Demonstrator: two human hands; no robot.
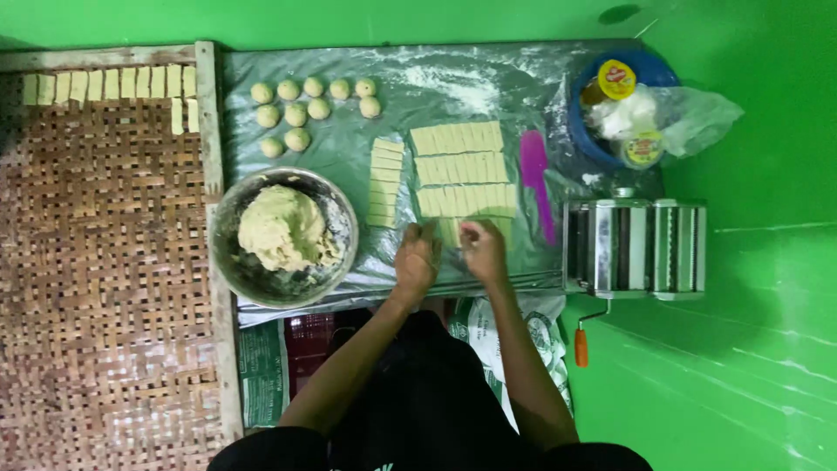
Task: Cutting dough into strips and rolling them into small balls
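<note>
Both hands work at the near row of cut dough strips (451, 228) on the floured plastic sheet (436, 83); left hand (417, 259) has fingers curled, tips on a strip's left end, pinching it; right hand (482, 249) likewise curled onto the same row, just beside the left, w/ thumb & fingers closed on dough. Three more rows of cut strips (459, 166) lie just beyond; a separate column of strips (384, 183) to the left; dough balls (296, 113) further back. Metal bowl (228, 262) w/ a dough lump (281, 228) sits left of the hands; purple scraper (536, 179) & pasta roller (634, 247) to the right; woven tray (105, 262) holds finished pieces (109, 85) along its far edge.
</note>
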